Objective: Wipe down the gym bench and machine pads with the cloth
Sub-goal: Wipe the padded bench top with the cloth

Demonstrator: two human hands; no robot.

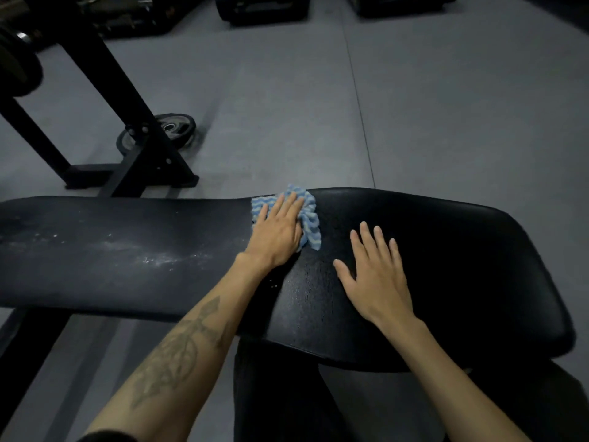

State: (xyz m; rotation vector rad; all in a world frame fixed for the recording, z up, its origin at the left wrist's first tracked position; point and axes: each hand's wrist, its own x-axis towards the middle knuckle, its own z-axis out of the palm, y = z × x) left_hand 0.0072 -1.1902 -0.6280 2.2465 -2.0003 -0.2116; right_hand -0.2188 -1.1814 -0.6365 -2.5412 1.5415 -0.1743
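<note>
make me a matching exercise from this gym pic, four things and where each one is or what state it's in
Things:
1. cloth
2. right hand
3. weight plate
4. left pad

States:
a. lying on the floor
b. flat on the wide pad, holding nothing
c. pressed under the left hand
d. marked with white dust

Pairs: 1-c, 2-b, 3-a, 4-d

left hand (276, 236): flat, fingers straight and together, palm down pressing the cloth (306, 215) at the far edge of the bench pad (462, 266) | left forearm: tattooed, reaching diagonally over the pad's near edge | right hand (373, 275): fingers spread, palm flat on the pad, just right of the cloth
</note>
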